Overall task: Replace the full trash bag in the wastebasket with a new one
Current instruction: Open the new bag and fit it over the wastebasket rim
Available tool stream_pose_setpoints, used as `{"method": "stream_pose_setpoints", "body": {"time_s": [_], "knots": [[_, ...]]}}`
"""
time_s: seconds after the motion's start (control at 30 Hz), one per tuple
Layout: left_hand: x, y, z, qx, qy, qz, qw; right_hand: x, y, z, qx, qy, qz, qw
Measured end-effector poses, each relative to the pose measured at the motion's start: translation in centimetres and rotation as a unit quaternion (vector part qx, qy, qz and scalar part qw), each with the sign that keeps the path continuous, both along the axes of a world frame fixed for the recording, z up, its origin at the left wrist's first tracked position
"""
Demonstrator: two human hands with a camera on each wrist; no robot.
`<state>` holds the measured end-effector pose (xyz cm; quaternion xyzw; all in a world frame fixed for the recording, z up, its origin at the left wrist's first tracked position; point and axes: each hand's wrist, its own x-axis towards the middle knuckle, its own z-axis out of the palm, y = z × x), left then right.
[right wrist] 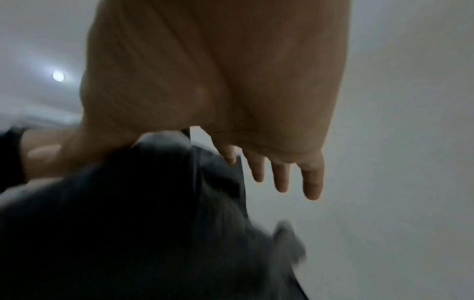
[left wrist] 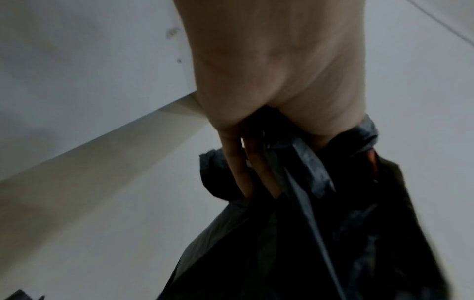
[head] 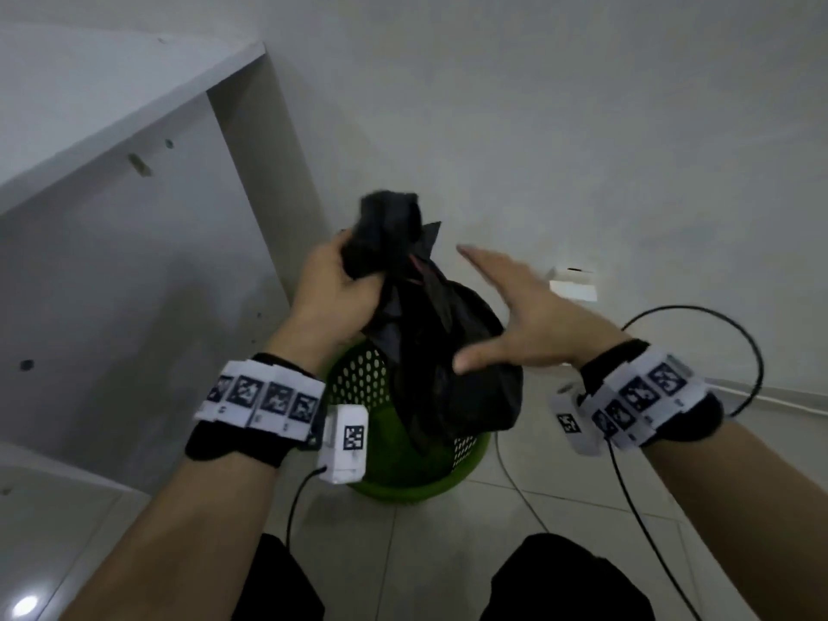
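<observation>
Left hand (head: 334, 291) clenches the black bag's (head: 448, 365) gathered neck above the green basket (head: 403, 468); right hand (head: 515, 316) hovers flat. Soft, slippery plastic; likely best held at the neck.

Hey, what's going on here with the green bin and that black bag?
A person is taking the full black trash bag out of the green wastebasket. The left hand grips the bag's bunched top, while the right hand is open with fingers spread beside the bag, holding nothing. The bag's lower part is still inside the wastebasket, which stands on the tiled floor beside a white cabinet. No new bag is visible.
</observation>
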<state>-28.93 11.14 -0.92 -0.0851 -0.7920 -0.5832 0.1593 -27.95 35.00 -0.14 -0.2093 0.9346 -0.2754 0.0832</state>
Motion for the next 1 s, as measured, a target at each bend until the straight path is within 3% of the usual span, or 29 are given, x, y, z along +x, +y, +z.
{"method": "stream_pose_setpoints", "body": {"time_s": [0.07, 0.17, 0.27, 0.4, 0.5, 0.6, 0.63, 0.67, 0.73, 0.8, 0.9, 1.0], "knots": [[-0.1, -1.4, 0.6, 0.051, -0.001, -0.012, 0.999, 0.0, -0.2, -4.2, 0.039, -0.014, 0.022, 0.999], [-0.3, -3.6, 1.0, 0.122, -0.008, -0.039, 0.992, 1.1, -3.1, -9.2, -0.054, -0.115, 0.016, 0.992], [0.0, -5.1, -0.2, 0.098, -0.019, -0.024, 0.995, 2.9, -7.1, -12.0, -0.117, -0.288, 0.009, 0.950], [0.8, -6.7, -3.1, 0.061, -0.093, -0.023, 0.994, 2.7, -8.7, -14.6, -0.071, -0.317, -0.022, 0.945], [1.5, -7.6, -5.1, 0.062, -0.131, -0.035, 0.989, 1.5, -7.1, -15.4, -0.055, -0.386, -0.084, 0.917], [2.9, -7.4, -6.2, 0.045, -0.181, -0.086, 0.979, 0.1, -4.0, -13.4, 0.088, -0.310, -0.043, 0.946], [3.2, -7.1, -6.3, 0.050, -0.189, -0.082, 0.977, -0.1, -3.2, -12.4, 0.095, -0.285, -0.011, 0.954], [3.4, -6.6, -6.3, 0.068, -0.191, -0.067, 0.977, -0.2, -2.8, -10.9, 0.062, -0.272, 0.015, 0.960], [3.1, -5.5, -6.6, 0.109, -0.184, -0.014, 0.977, -0.4, -3.2, -8.2, -0.109, -0.257, 0.025, 0.960], [2.8, -3.7, -6.9, 0.142, -0.179, 0.017, 0.973, -0.5, -5.7, -7.2, -0.258, -0.248, 0.016, 0.933], [2.4, -2.3, -7.1, 0.129, -0.181, 0.004, 0.975, -0.7, -9.3, -7.6, -0.239, -0.196, -0.002, 0.951], [2.3, -3.1, -6.4, 0.151, -0.183, 0.018, 0.971, -0.7, -10.0, -7.7, -0.315, -0.200, -0.063, 0.926]]}}
